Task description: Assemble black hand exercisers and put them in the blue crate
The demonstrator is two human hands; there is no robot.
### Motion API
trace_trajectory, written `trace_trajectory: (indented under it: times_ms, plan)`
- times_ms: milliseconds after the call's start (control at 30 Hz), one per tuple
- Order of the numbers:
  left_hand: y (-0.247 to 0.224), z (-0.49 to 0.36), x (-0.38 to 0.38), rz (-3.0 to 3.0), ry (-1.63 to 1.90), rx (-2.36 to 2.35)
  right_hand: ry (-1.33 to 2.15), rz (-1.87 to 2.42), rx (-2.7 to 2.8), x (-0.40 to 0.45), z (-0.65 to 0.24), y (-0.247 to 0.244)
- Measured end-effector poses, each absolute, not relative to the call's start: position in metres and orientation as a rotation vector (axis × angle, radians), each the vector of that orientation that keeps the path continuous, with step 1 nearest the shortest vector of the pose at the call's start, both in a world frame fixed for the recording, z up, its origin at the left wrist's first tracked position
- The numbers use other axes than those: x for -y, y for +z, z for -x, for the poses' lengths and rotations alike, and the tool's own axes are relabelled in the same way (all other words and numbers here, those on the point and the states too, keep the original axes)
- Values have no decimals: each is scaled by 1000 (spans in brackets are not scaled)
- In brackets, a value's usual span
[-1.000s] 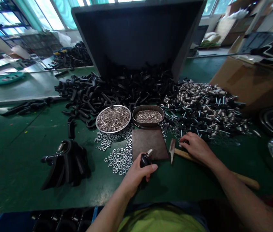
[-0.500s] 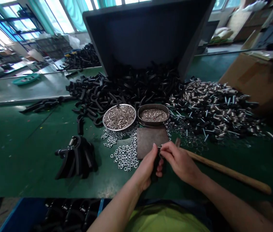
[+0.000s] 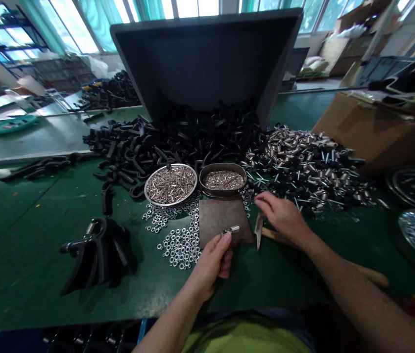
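My left hand (image 3: 215,262) is closed around a dark part, mostly hidden in the palm, with a silver coil spring (image 3: 234,229) sticking out past the thumb. It is held over the lower edge of a flat metal plate (image 3: 222,215). My right hand (image 3: 282,215) hovers just above a hammer (image 3: 259,230), thumb and fingers pinched together; whether anything small is between them cannot be made out. The hammer's wooden handle runs beneath my right forearm. Left of the plate lie many loose metal nuts (image 3: 182,245).
Behind the plate stand a round dish of metal pins (image 3: 195,189) and an oval tin (image 3: 244,184). Black plastic parts (image 3: 134,147) spill from a large grey bin (image 3: 207,59). Springs and bolts (image 3: 303,162) are heaped right, near a carton (image 3: 376,127). Sprung black pieces (image 3: 100,255) stand left.
My right hand has come away from the left and moved up and right, towards the hammer head. The coil spring now shows at my left hand. The camera view has shifted.
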State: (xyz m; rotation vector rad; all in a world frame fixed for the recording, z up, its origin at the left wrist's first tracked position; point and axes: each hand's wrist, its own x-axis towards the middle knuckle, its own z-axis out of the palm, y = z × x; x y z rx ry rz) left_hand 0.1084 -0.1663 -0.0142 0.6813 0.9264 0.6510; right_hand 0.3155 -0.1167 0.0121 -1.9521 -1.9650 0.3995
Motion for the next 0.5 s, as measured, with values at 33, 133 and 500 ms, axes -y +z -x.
trace_trajectory:
  times_ms: [33,133,500]
  plan:
    - [-15,-107,165,-630,686,-932,213,2125,1958,104,-329,9]
    - [-17,-105,160,-477,760,-925,100,2369,2057,74,-360,2]
    - [-13,-97,137,60,938,-690,155,1708,2031,104,-337,31]
